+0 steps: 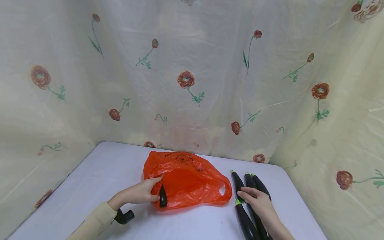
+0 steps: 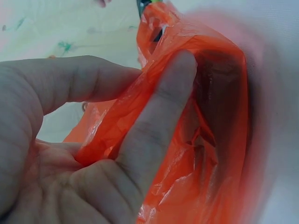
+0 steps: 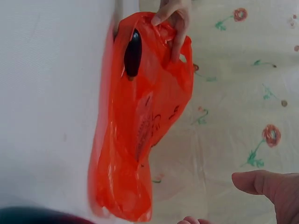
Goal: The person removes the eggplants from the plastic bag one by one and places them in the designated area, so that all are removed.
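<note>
A red plastic bag (image 1: 192,186) lies on the table with its mouth held up at the left. My left hand (image 1: 142,191) pinches the bag's edge between thumb and fingers; in the left wrist view the film runs between them. One dark eggplant (image 3: 133,53) shows in the bag's opening. On the right lie several long dark eggplants (image 1: 246,221) with green stem ends, some overlapping. Over them hovers my right hand (image 1: 259,203), fingers loosely bent; whether it touches one cannot be told. Its thumb (image 3: 254,182) stands apart from the fingertips in the right wrist view.
The white table (image 1: 120,160) runs back to a floral curtain (image 1: 186,110), which also hangs along both sides. A black wrist device (image 1: 124,216) sits under my left sleeve cuff (image 1: 103,215).
</note>
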A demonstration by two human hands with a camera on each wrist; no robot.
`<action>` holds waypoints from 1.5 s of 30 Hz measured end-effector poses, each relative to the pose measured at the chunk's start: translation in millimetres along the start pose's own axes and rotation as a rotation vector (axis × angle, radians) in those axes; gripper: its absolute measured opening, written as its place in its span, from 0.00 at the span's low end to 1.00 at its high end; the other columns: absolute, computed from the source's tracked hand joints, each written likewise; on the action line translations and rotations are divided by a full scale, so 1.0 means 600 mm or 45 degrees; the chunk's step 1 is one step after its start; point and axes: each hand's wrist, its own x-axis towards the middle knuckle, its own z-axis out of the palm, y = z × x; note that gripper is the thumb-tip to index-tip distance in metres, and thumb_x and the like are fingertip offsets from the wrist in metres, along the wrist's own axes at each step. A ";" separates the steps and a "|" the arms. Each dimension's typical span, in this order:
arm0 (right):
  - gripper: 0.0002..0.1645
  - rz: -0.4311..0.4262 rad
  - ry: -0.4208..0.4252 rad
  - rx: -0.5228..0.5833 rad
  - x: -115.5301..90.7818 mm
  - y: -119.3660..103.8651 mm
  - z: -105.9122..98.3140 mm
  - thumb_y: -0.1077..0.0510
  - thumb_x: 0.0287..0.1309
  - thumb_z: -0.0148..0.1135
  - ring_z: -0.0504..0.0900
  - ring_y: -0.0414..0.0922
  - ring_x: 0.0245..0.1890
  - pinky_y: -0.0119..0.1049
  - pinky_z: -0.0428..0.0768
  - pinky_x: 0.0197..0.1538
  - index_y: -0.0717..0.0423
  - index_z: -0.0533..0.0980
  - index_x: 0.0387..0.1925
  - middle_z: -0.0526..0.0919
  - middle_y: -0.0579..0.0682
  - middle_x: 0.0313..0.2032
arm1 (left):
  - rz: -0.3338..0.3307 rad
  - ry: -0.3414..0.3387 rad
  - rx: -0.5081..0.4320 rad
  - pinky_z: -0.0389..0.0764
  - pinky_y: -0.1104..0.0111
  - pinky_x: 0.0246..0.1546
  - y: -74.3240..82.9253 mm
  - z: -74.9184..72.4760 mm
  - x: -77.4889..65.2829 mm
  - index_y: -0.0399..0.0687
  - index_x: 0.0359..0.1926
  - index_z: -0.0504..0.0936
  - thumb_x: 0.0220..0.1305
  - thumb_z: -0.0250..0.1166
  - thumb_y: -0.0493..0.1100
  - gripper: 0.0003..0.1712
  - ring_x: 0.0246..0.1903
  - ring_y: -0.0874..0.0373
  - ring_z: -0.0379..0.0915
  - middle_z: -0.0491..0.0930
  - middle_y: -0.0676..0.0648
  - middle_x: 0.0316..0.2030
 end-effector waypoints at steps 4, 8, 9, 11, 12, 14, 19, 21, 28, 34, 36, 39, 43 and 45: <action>0.38 -0.015 -0.036 0.013 0.007 -0.023 0.022 0.38 0.54 0.65 0.80 0.50 0.48 0.54 0.76 0.58 0.62 0.75 0.57 0.81 0.60 0.52 | -0.007 0.000 -0.013 0.70 0.45 0.62 0.000 0.001 -0.001 0.33 0.72 0.54 0.58 0.66 0.39 0.46 0.57 0.49 0.65 0.62 0.35 0.69; 0.38 -0.047 -0.064 0.015 0.002 -0.047 0.043 0.37 0.53 0.66 0.80 0.48 0.46 0.54 0.77 0.57 0.61 0.76 0.56 0.83 0.58 0.49 | -0.005 0.003 -0.009 0.69 0.45 0.62 0.000 0.002 -0.002 0.33 0.72 0.54 0.57 0.66 0.39 0.46 0.57 0.49 0.65 0.61 0.35 0.69; 0.38 -0.058 -0.069 0.019 0.001 -0.053 0.049 0.37 0.52 0.66 0.80 0.47 0.46 0.53 0.77 0.57 0.60 0.77 0.55 0.83 0.57 0.49 | -0.003 0.003 -0.007 0.69 0.45 0.62 0.000 0.001 -0.003 0.33 0.72 0.54 0.57 0.66 0.39 0.46 0.56 0.49 0.65 0.61 0.35 0.69; 0.37 -0.077 -0.083 0.034 -0.002 -0.064 0.060 0.37 0.52 0.67 0.80 0.47 0.46 0.52 0.77 0.57 0.59 0.78 0.54 0.84 0.55 0.47 | -0.004 0.004 0.004 0.69 0.44 0.62 0.000 0.002 -0.004 0.32 0.72 0.54 0.57 0.66 0.39 0.46 0.56 0.49 0.65 0.61 0.35 0.69; 0.36 -0.086 -0.092 0.040 -0.003 -0.069 0.066 0.37 0.52 0.67 0.80 0.47 0.46 0.51 0.77 0.56 0.58 0.78 0.54 0.84 0.54 0.47 | -0.002 0.003 0.005 0.68 0.44 0.62 0.000 0.001 -0.005 0.32 0.72 0.54 0.57 0.66 0.39 0.46 0.56 0.48 0.65 0.61 0.34 0.69; 0.35 -0.102 -0.109 0.059 -0.002 -0.078 0.078 0.38 0.52 0.67 0.80 0.46 0.46 0.48 0.78 0.55 0.57 0.79 0.54 0.84 0.52 0.47 | 0.000 -0.003 0.001 0.67 0.43 0.63 0.002 0.001 -0.007 0.32 0.72 0.54 0.57 0.66 0.39 0.46 0.59 0.47 0.65 0.61 0.34 0.69; 0.33 -0.123 -0.158 0.083 0.004 -0.095 0.112 0.41 0.53 0.68 0.79 0.46 0.45 0.46 0.80 0.54 0.58 0.79 0.53 0.83 0.52 0.49 | 0.008 -0.009 -0.012 0.71 0.46 0.61 0.002 0.001 -0.007 0.32 0.72 0.54 0.58 0.66 0.40 0.45 0.55 0.50 0.66 0.64 0.35 0.68; 0.32 -0.124 -0.183 0.092 0.006 -0.101 0.124 0.41 0.52 0.68 0.79 0.46 0.44 0.45 0.81 0.53 0.58 0.79 0.53 0.83 0.52 0.49 | 0.007 -0.009 -0.009 0.73 0.48 0.59 0.001 0.001 -0.006 0.32 0.72 0.55 0.58 0.66 0.40 0.45 0.52 0.51 0.66 0.65 0.36 0.67; 0.30 -0.162 -0.253 0.118 0.004 -0.126 0.155 0.43 0.53 0.69 0.79 0.47 0.42 0.43 0.81 0.48 0.58 0.79 0.52 0.83 0.52 0.47 | -0.001 -0.014 -0.018 0.77 0.51 0.56 -0.003 0.003 -0.004 0.33 0.72 0.54 0.58 0.67 0.41 0.46 0.51 0.52 0.66 0.66 0.36 0.66; 0.26 -0.184 -0.300 0.095 0.005 -0.135 0.182 0.43 0.53 0.68 0.80 0.48 0.44 0.60 0.65 0.65 0.55 0.81 0.49 0.85 0.49 0.43 | 0.010 -0.015 -0.014 0.75 0.49 0.58 -0.003 0.001 -0.002 0.33 0.72 0.54 0.58 0.67 0.41 0.46 0.52 0.52 0.66 0.65 0.36 0.67; 0.27 -0.186 -0.326 0.095 0.006 -0.137 0.192 0.44 0.53 0.68 0.80 0.49 0.44 0.56 0.68 0.65 0.56 0.81 0.49 0.84 0.50 0.44 | 0.012 -0.018 -0.006 0.79 0.56 0.52 -0.003 -0.001 -0.001 0.32 0.72 0.55 0.58 0.67 0.40 0.45 0.50 0.52 0.67 0.66 0.36 0.66; 0.28 -0.191 -0.389 0.133 0.007 -0.139 0.206 0.45 0.55 0.68 0.80 0.49 0.43 0.45 0.82 0.51 0.59 0.79 0.51 0.83 0.52 0.46 | 0.018 -0.014 0.017 0.79 0.64 0.41 -0.002 -0.003 0.000 0.31 0.71 0.56 0.59 0.66 0.40 0.44 0.47 0.53 0.69 0.70 0.38 0.63; 0.28 -0.178 -0.421 0.146 0.007 -0.143 0.222 0.45 0.54 0.68 0.80 0.50 0.43 0.45 0.82 0.51 0.60 0.79 0.50 0.83 0.53 0.46 | 0.040 -0.003 0.046 0.79 0.60 0.47 -0.003 -0.003 0.001 0.30 0.71 0.57 0.58 0.65 0.40 0.43 0.46 0.53 0.69 0.70 0.37 0.63; 0.27 -0.172 -0.430 0.141 0.007 -0.145 0.230 0.45 0.54 0.68 0.80 0.51 0.45 0.47 0.81 0.52 0.60 0.80 0.50 0.83 0.53 0.45 | 0.053 -0.002 0.050 0.79 0.57 0.49 -0.005 -0.003 0.002 0.29 0.70 0.57 0.58 0.65 0.40 0.43 0.46 0.53 0.69 0.69 0.36 0.64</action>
